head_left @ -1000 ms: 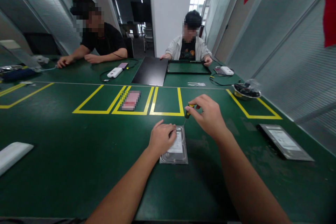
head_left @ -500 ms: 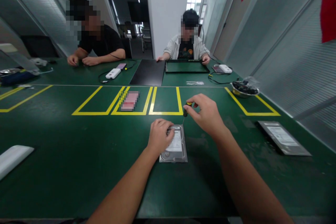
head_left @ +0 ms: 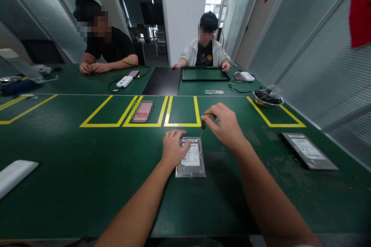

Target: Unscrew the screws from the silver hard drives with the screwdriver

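Note:
A silver hard drive (head_left: 193, 160) with a white label lies flat on the green table in front of me. My left hand (head_left: 174, 147) rests at its left side, thumb over the label and the other fingers stretched apart past the far left corner. Pinched in my right hand (head_left: 224, 123) is a small screwdriver (head_left: 204, 123), dark with a yellow band near its top. It stands nearly upright, and its thin shaft reaches down to the drive's far right corner. Whether the tip sits in a screw is too small to tell.
Another hard drive (head_left: 308, 150) lies to the right. Behind it stands a metal bowl (head_left: 268, 98) of dark parts. Yellow tape (head_left: 142, 125) marks boxes on the table, one with a pink item (head_left: 143, 110). A white object (head_left: 16, 175) lies left. Two people sit opposite, one holding a black frame (head_left: 205, 80).
My left fingers have shifted left and spread, uncovering more of the drive's label. My right hand keeps the screwdriver at the same corner. The view has turned slightly.

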